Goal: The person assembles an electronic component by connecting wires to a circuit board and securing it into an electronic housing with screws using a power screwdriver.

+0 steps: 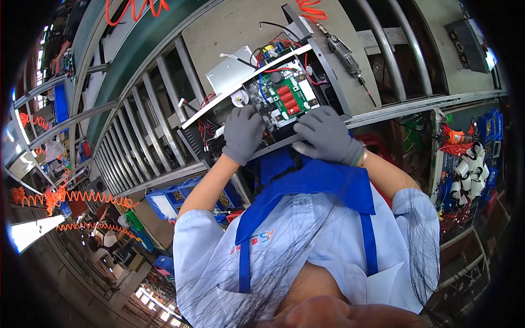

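Stray hair [420,240], left fingers [246,113] part-hidden, chassis [331,77]

Work gloves [242,134] are seen as matt, soft cloth, the apron [311,188] as smooth woven cloth. Conveyor rollers [384,49] are made of smooth, glossy metal. The chassis [332,79] is formed of matt sheet metal, apparently painted; the coiled hose [311,11] is moulded in glossy plastic.

two gloved hands [242,134] [327,135], one open chassis [331,76], one screwdriver [343,53]
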`<state>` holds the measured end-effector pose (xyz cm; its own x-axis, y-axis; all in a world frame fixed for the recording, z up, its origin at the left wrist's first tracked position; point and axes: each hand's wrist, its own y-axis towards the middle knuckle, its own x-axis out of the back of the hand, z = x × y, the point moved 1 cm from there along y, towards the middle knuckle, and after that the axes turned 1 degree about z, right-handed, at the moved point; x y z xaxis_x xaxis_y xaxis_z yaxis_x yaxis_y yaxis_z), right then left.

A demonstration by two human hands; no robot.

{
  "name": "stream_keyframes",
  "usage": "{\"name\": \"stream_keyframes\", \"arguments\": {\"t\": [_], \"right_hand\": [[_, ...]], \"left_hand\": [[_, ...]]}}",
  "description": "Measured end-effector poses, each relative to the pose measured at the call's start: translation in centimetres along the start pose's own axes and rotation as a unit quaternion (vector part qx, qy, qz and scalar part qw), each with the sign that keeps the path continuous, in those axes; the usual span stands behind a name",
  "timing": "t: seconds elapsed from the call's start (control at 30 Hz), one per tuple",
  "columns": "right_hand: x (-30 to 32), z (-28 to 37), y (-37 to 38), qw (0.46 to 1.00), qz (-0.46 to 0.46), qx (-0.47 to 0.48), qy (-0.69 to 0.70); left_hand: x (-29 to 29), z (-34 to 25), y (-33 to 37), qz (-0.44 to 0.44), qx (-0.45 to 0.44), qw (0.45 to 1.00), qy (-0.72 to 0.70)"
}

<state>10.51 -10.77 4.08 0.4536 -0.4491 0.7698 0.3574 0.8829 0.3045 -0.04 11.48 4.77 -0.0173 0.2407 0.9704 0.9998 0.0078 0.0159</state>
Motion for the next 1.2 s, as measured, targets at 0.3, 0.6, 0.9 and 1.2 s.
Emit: {"name": "stream_keyframes", "arguments": {"t": [0.3, 0.6, 0.9, 1.2], "right_hand": [[3.7, -5.3, -2.2, 0.991, -0.004, -0.108, -0.077], [2.8, -6.3, -2.7, 0.995, -0.01, -0.094, -0.02], [2.1, -6.9, -3.4, 0.994, -0.026, -0.107, 0.016], [3.0, -10.7, -0.6, 0.972, -0.081, -0.122, 0.184]], "left_hand": [[0.8, 0.3, 0.7, 0.092, -0.023, 0.995, -0.014], [-1.5, -0.4, 0.0, 0.125, 0.013, 0.987, 0.103], [-2.2, -1.4, 0.8, 0.129, 0.046, 0.984, 0.112], [-0.5, -0.9, -1.9, 0.054, 0.138, 0.988, 0.043]]}}
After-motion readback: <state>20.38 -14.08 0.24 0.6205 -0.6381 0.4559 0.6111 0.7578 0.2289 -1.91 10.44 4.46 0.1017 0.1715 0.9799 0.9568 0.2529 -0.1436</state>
